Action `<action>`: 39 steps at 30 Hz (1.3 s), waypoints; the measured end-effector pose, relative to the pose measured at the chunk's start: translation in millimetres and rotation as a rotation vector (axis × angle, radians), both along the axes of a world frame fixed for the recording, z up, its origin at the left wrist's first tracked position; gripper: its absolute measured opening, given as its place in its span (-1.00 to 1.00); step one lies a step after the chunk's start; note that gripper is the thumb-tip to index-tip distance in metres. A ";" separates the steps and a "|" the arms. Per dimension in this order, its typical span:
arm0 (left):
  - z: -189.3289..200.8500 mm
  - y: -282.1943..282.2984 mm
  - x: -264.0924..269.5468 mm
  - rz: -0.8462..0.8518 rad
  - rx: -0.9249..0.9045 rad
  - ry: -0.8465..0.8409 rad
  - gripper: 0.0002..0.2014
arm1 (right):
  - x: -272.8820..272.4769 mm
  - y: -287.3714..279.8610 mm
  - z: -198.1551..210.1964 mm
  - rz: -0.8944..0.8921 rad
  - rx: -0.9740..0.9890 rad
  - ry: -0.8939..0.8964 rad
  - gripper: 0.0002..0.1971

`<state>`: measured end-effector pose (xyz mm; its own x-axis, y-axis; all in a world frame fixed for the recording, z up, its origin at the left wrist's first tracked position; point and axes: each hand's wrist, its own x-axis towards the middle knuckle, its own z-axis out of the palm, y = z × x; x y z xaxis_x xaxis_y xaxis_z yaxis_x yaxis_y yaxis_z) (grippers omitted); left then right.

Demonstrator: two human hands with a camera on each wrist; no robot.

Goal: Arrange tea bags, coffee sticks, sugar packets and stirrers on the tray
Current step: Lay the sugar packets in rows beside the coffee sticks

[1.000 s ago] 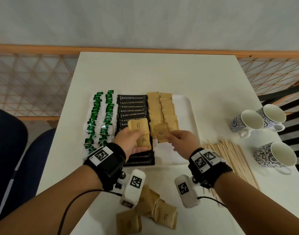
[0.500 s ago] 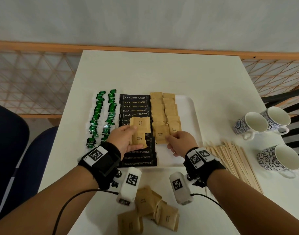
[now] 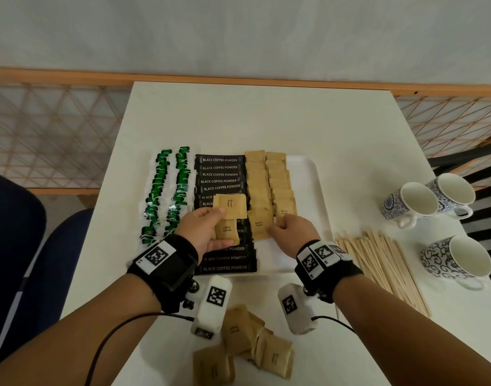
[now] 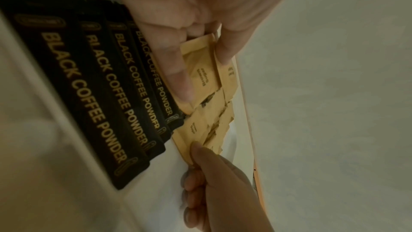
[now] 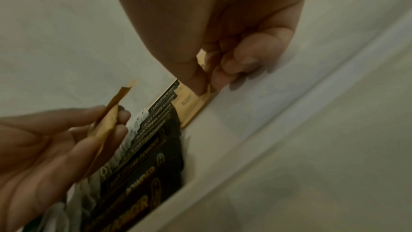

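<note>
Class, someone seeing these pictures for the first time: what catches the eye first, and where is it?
The black coffee sticks in the tray's middle, between green tea bags and brown sugar packets. Over them, the left hand holds spare packets while the right hand lays one down.

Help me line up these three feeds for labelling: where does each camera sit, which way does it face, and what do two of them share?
Head: worn high, looking forward and down at the tray on the table; both forearms, the left hand and the right hand show.
Left wrist: looks along the left hand's fingers holding sugar packets above the coffee sticks; the right hand enters from below.
Right wrist: looks along the right hand, its grip on a sugar packet; the left hand shows at left.
Shared: both wrist views show the coffee sticks and the opposite hand.
</note>
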<state>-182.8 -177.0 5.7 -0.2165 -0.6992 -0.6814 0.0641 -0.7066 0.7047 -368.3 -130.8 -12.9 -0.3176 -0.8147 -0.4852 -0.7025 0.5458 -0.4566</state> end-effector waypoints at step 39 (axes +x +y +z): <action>2.2 8.4 -22.1 -0.104 -0.082 -0.032 -0.75 | -75.8 0.5 13.4 -0.120 -0.144 -0.425 -0.89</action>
<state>-204.9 -168.5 8.0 -0.2702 -0.7275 -0.6307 -0.0302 -0.6483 0.7608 -444.0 -130.3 0.5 -0.2113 -0.8530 -0.4771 -0.3723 0.5216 -0.7677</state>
